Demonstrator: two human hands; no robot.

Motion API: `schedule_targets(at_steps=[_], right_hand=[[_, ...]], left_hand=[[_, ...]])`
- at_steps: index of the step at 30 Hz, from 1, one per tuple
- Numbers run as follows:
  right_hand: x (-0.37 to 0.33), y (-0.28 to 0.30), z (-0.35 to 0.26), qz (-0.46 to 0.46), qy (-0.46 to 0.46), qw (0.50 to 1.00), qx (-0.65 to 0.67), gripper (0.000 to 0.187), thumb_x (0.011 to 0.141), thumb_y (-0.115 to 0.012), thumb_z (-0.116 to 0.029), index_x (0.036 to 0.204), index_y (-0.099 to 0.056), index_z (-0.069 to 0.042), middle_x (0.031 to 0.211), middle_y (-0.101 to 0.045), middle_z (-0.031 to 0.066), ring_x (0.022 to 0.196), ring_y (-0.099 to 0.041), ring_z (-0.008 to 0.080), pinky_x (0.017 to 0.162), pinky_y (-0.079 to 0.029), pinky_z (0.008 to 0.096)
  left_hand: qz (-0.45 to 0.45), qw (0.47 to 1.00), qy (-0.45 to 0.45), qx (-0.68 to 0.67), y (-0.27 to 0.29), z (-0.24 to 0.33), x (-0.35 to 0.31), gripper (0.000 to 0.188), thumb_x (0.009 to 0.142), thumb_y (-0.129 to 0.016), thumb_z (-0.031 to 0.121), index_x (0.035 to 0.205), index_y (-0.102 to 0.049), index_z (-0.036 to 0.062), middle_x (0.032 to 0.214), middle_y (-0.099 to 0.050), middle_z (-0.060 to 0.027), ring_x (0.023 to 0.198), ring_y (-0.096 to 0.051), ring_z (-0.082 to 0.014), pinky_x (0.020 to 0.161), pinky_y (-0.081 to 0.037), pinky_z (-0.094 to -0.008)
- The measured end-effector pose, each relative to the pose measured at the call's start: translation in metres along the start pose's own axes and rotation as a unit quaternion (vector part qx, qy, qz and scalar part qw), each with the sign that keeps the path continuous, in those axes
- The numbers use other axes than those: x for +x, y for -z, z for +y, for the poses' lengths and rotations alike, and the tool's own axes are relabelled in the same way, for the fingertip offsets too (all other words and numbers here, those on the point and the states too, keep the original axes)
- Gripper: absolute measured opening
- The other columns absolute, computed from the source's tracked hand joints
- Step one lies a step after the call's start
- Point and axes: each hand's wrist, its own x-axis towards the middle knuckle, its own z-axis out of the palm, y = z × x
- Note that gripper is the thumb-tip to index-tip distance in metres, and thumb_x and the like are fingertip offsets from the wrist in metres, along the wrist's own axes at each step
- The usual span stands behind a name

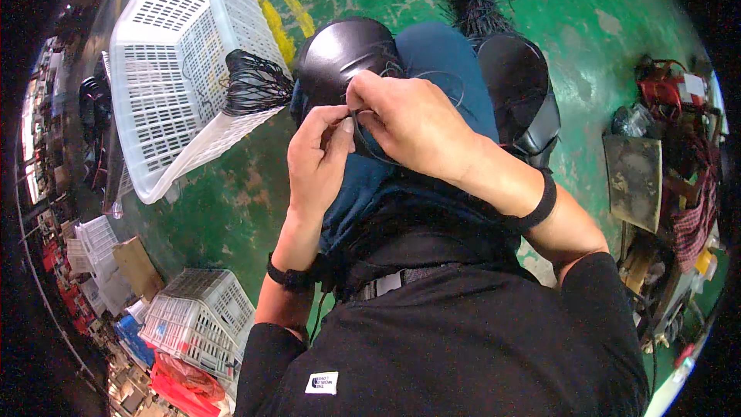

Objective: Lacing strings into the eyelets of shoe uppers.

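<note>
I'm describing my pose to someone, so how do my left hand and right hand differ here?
The left hand looks smaller in view than the right hand. The left hand rises from below, while the right hand slants in from the lower right. Both have fingertips close together, and each arm wears a black wristband.

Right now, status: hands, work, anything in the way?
Left hand, right hand: pinching, close together. Thin dark cord between them. Black stringy bundle over white crate, apart from hands.

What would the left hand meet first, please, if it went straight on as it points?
Most likely the right hand, directly beyond the left hand here, though depth between them is unclear.
</note>
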Motion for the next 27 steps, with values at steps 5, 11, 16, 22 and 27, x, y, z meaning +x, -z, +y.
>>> schedule_targets(at_steps=[5,11,16,22,27], right_hand=[[-0.001,0.019,0.011,0.036,0.063,0.997,0.039,0.007,0.084,-0.061,-0.008,0.091,-0.062,-0.006,0.085,-0.068,0.0179,0.079,-0.067,0.0408,0.068,-0.054,0.0488],[-0.017,0.081,0.031,0.046,-0.080,0.990,-0.109,0.038,0.084,-0.077,-0.030,0.112,-0.065,-0.008,0.097,-0.070,0.0100,0.075,-0.066,0.0249,0.068,-0.053,0.0357],[-0.022,0.044,0.030,-0.092,0.031,0.966,-0.241,0.067,0.080,-0.079,-0.043,0.132,-0.053,-0.010,0.103,-0.065,0.0149,0.096,-0.067,0.0333,0.075,-0.057,0.0449],[-0.023,0.037,0.044,-0.091,0.026,0.968,-0.231,0.045,0.081,-0.066,-0.011,0.123,-0.052,-0.006,0.087,-0.068,0.0162,0.080,-0.069,0.0371,0.067,-0.056,0.0498],[-0.031,0.041,0.041,-0.064,0.000,0.974,-0.218,0.054,0.079,-0.067,-0.012,0.130,-0.050,-0.009,0.092,-0.068,0.0153,0.085,-0.067,0.0376,0.069,-0.053,0.0474]], left_hand=[[0.064,0.994,-0.075,0.048,0.012,0.000,0.007,0.007,0.102,-0.058,0.010,0.103,-0.062,0.0045,0.082,-0.058,-0.0022,0.068,-0.053,-0.0101,0.061,-0.042,-0.0240],[0.124,0.837,-0.042,-0.531,0.086,0.029,0.011,0.022,0.109,-0.044,0.022,0.118,-0.057,0.0068,0.086,-0.054,-0.0051,0.078,-0.050,-0.0186,0.082,-0.047,-0.0411],[-0.034,0.858,-0.096,-0.503,0.083,0.038,0.010,0.021,0.110,-0.043,0.024,0.117,-0.056,0.0096,0.074,-0.038,0.0017,0.066,-0.037,-0.0100,0.061,-0.036,-0.0276],[0.156,0.906,-0.110,-0.378,0.108,0.043,-0.004,0.019,0.107,-0.052,0.025,0.113,-0.058,0.0085,0.075,-0.043,0.0031,0.060,-0.032,-0.0076,0.055,-0.029,-0.0249],[0.236,0.971,0.003,0.043,0.083,0.038,-0.013,0.016,0.101,-0.056,0.017,0.100,-0.061,0.0014,0.093,-0.057,-0.0018,0.081,-0.053,-0.0095,0.070,-0.048,-0.0265]])
